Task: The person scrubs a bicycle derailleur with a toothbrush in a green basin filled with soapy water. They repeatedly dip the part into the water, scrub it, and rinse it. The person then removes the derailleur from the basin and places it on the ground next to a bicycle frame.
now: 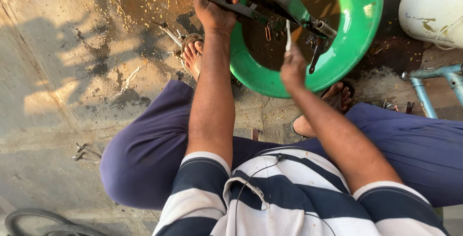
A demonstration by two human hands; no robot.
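Frame [251, 4], a dark greasy metal piece, lies across the green basin [359, 33], slanting from upper left toward the right over the brown water inside. My left hand [214, 12] is closed over its upper left part, fingers curled round the bar and the thumb side toward me, so the grip is pressed tight on the metal. My right hand [292, 69] is nearer to me, over the near inner wall of the basin, pinching a thin pale brush [288, 36] that stands nearly upright; its top end is just beside the frame's lower edge, and I cannot tell if it touches. A small dark part [316, 55] hangs down from the frame to the right of the brush. I am squatting with my sandalled feet against the basin's near rim, my knees in blue trousers spread to either side. A white tank [431, 7] sits at the upper right, a light blue tube [436, 79] below it, and small metal pieces [82, 151] lie on the concrete to my left
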